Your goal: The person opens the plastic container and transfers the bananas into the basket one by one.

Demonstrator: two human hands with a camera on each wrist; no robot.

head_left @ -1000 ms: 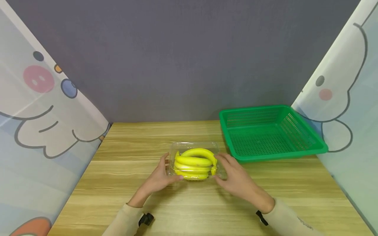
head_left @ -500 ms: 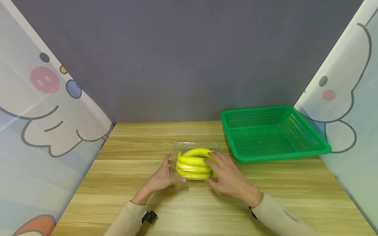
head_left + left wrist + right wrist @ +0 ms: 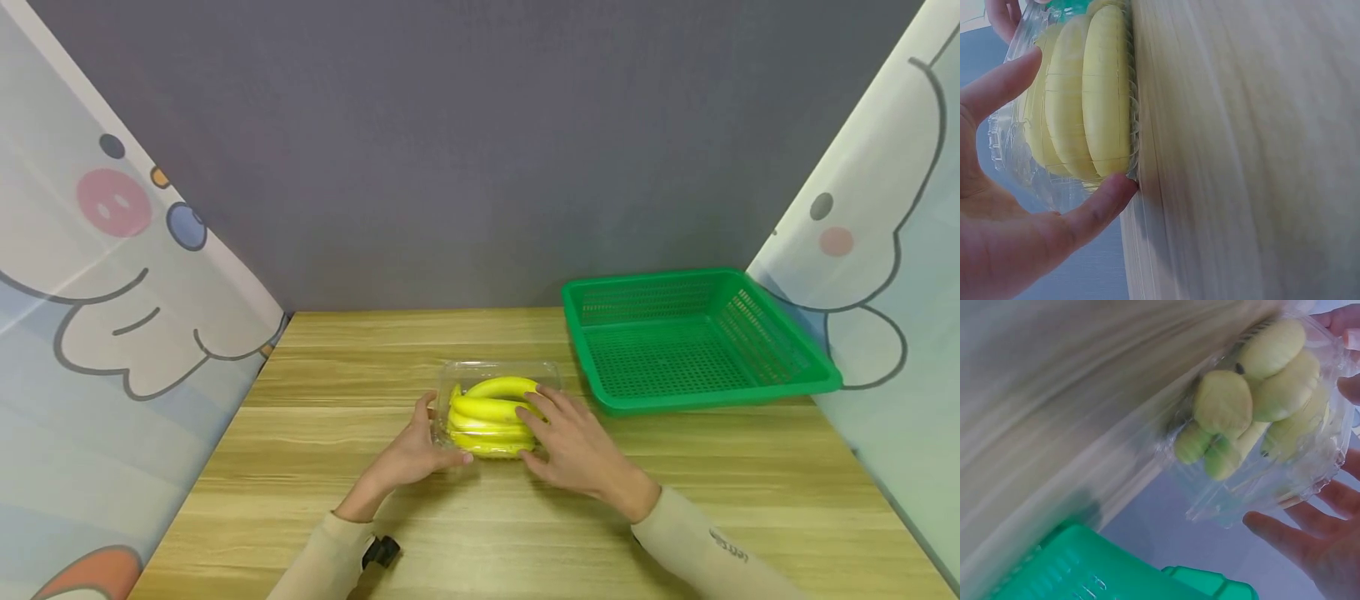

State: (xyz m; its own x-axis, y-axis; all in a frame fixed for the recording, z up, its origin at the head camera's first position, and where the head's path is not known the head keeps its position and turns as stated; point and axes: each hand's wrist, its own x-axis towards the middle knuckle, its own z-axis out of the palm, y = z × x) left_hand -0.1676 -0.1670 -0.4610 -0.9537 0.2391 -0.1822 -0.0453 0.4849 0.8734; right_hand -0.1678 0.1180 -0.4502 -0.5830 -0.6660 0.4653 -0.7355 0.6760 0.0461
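Note:
A clear plastic clamshell container point(image 3: 487, 371) with a bunch of yellow bananas point(image 3: 491, 408) inside stands on the wooden table. My left hand point(image 3: 412, 450) is at its left end. The left thumb touches the front lower corner, and another finger stretches up along the container in the left wrist view. My right hand point(image 3: 577, 442) lies over the right end with spread fingers, the fingertips on or close to the lid. Its thumb points to the front edge. In the right wrist view the banana ends point(image 3: 1225, 403) show through the plastic.
A green slotted plastic basket point(image 3: 675, 350) stands at the back right of the wooden table point(image 3: 360, 358). Behind rises a grey wall point(image 3: 480, 167). Panels with cartoon prints flank the left and right sides.
My right hand has moved left, from beside the container's right end to over its lid. My left hand stays at the left end. The head view has shifted slightly.

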